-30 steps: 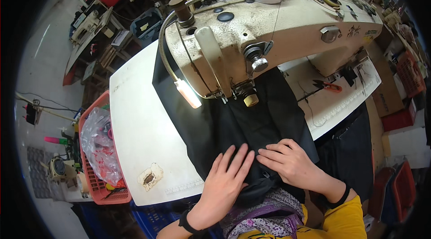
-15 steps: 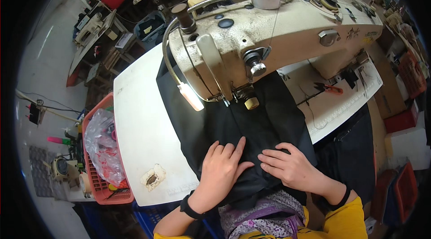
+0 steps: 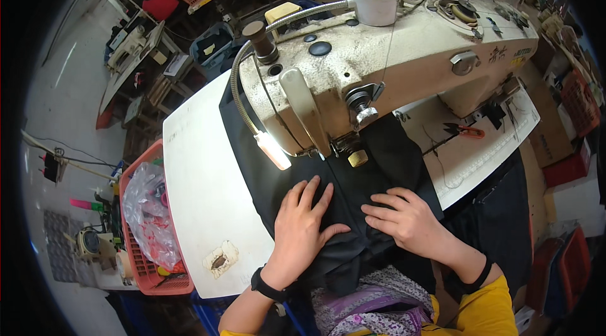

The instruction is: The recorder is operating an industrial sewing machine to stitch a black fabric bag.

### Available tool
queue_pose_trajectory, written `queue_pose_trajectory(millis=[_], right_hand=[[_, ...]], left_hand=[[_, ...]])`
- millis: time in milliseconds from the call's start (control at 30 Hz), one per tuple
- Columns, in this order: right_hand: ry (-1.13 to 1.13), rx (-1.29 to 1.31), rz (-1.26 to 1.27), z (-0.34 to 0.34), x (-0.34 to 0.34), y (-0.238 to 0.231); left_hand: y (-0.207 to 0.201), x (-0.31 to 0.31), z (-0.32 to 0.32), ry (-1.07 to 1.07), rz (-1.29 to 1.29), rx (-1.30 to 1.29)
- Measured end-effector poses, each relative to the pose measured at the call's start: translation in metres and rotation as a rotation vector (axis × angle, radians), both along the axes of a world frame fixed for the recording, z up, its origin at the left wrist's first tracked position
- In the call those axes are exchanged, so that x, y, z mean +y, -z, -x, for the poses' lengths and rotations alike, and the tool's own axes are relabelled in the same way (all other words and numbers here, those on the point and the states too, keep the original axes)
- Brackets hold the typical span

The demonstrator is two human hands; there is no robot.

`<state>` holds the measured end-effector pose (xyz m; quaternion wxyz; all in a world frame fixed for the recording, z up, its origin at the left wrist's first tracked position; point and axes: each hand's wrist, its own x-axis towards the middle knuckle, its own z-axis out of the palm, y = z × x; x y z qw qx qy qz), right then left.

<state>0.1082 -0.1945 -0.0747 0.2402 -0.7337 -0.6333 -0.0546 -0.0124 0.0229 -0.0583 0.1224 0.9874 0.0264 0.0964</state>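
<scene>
Black cloth (image 3: 394, 162) lies under the fingertips of both hands at a sewing machine (image 3: 410, 55), its long axis running from the person's lap forward beneath the machine's head. The left hand (image 3: 302, 225) rests palm down on it, fingers straight and somewhat apart, the thumb stretched out toward the right. The right hand (image 3: 404, 225) lies across from it, fingers slightly bent and parted, tips turned inward to the left; its thumb is out of sight. Neither hand appears to grip anything. Between them, a line in the cloth, fold or seam, one cannot tell which, leads forward to the spot below the machine's head, just ahead of the left fingertips. That hand is the nearer of the two to the stitching point; the needle is too small to make out.

Above the left fingers, a lit lamp (image 3: 273, 150) on a bendable metal neck shines down on the cloth, near a brass-coloured knob (image 3: 358, 158). Beyond the right hand, orange-handled snips (image 3: 467, 131) lie on the white table (image 3: 202, 210) under the machine's arm, well apart from the fingers. Dark bands circle both wrists, and a yellow sleeve (image 3: 486, 307) covers the right arm. On the far left, a red basket (image 3: 167, 287) beside the table holds a clear plastic bag (image 3: 146, 200).
</scene>
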Motion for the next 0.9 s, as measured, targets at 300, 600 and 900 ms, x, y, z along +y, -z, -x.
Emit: queue_pose_trajectory(millis=[300, 600, 900], right_hand=[[0.044, -0.012, -0.053, -0.03, 0.032, 0.011], [-0.138, 0.063, 0.054, -0.013, 0.001, -0.013], [-0.054, 0.071, 0.096, 0.007, -0.005, -0.016]], left_hand=[[-0.001, 0.037, -0.032, -0.036, 0.072, -0.029], [-0.026, 0.007, 0.008, 0.327, 0.276, 0.217], [-0.024, -0.035, 0.026, 0.054, 0.071, 0.09]])
